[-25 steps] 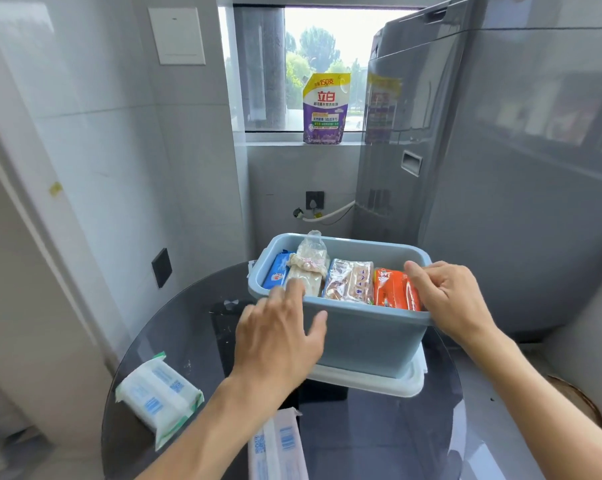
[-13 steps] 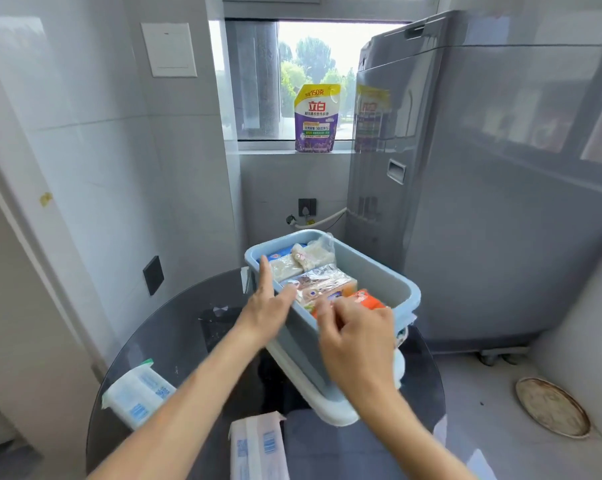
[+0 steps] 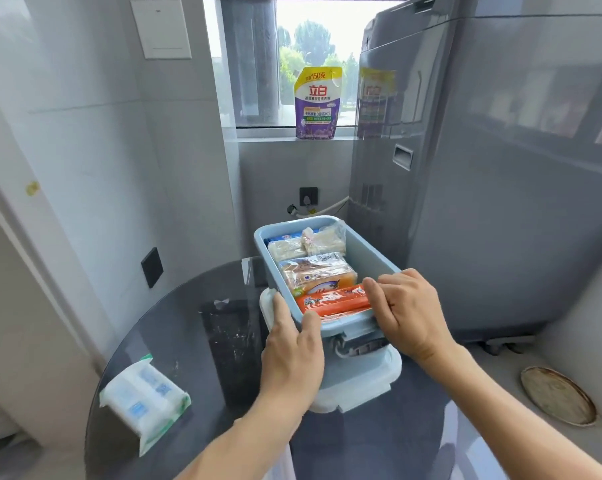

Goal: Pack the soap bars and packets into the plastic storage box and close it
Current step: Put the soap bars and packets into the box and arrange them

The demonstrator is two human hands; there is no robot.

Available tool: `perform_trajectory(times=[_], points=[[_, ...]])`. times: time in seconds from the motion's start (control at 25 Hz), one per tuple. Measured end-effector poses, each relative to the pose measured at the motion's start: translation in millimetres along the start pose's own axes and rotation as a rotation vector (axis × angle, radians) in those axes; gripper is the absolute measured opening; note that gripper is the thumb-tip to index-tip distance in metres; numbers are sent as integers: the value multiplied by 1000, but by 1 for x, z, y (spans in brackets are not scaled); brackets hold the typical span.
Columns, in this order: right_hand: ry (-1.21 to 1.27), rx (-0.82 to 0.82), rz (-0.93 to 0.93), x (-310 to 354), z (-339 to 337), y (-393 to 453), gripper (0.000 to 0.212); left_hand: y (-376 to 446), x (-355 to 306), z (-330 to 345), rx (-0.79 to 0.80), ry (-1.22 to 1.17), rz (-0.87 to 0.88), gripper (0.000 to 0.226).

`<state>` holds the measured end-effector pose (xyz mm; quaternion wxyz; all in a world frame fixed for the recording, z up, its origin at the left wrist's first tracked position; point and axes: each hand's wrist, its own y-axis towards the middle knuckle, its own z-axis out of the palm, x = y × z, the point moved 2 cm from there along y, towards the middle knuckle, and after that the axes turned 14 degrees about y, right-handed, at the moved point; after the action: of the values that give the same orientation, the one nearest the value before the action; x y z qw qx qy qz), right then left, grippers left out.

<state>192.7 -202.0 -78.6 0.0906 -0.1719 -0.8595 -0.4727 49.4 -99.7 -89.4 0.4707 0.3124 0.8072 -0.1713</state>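
Note:
A light blue plastic storage box (image 3: 365,251) stands lengthwise away from me, resting on its white lid (image 3: 365,379) on the round dark glass table (image 3: 188,327). Inside lie an orange soap packet (image 3: 330,299), a clear-wrapped soap bar (image 3: 313,271) and paler packets (image 3: 306,244) at the far end. My left hand (image 3: 292,348) grips the box's near left corner. My right hand (image 3: 407,313) holds the near right rim, fingers over the orange packet's end. A white and green packet (image 3: 143,393) lies on the table at the left.
A grey washing machine (image 3: 500,168) stands close on the right. A purple detergent pouch (image 3: 317,102) sits on the window sill. Tiled wall with a black socket (image 3: 152,266) is on the left. A round floor drain cover (image 3: 557,394) lies at lower right.
The box has been turned from crosswise to lengthwise, its short end now toward me. My hands shifted from the long front rim to the near end corners.

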Motion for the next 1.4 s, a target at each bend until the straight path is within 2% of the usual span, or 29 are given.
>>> perform_trajectory(times=[0.16,0.28,0.32,0.4,0.48,0.56,0.6,0.64,0.72,0.76,0.84,0.96,1.0,1.08,1.2,1.32,1.4], points=[[-101,-78,40,23,13,-3,54,17,10,-7,-97,-124,-65,44],[-249,-2,174,62,38,0,60,57,17,-37,-67,-152,-57,32],[-254,32,226,77,49,3,58,70,19,-48,-38,-176,-74,32],[-150,68,289,104,65,5,54,78,24,-65,-102,-243,-179,30],[171,148,244,103,60,13,51,64,34,-64,-141,-311,-321,48],[561,365,148,70,36,24,39,35,34,-48,-31,-326,-348,75],[602,477,119,46,21,29,35,22,32,-40,25,-353,-332,85],[534,584,119,21,8,37,41,12,28,-35,54,-384,-310,93],[241,729,95,-18,-3,42,62,9,24,-28,8,-407,-302,104],[135,734,31,-28,0,42,68,10,22,-26,-31,-393,-296,107],[97,679,-91,-25,11,44,67,18,19,-22,-100,-387,-280,101],[253,469,-111,7,27,34,44,41,21,-32,-215,-386,-260,71],[278,379,-98,19,35,29,43,52,26,-41,-212,-375,-257,66],[200,269,-28,43,53,16,55,73,35,-61,-118,-341,-260,61],[11,225,56,77,75,9,65,90,44,-86,73,-279,-198,52],[10,237,78,89,71,10,57,93,49,-95,138,-238,-163,49],[43,189,32,100,62,2,39,90,51,-99,34,-73,-129,70]])
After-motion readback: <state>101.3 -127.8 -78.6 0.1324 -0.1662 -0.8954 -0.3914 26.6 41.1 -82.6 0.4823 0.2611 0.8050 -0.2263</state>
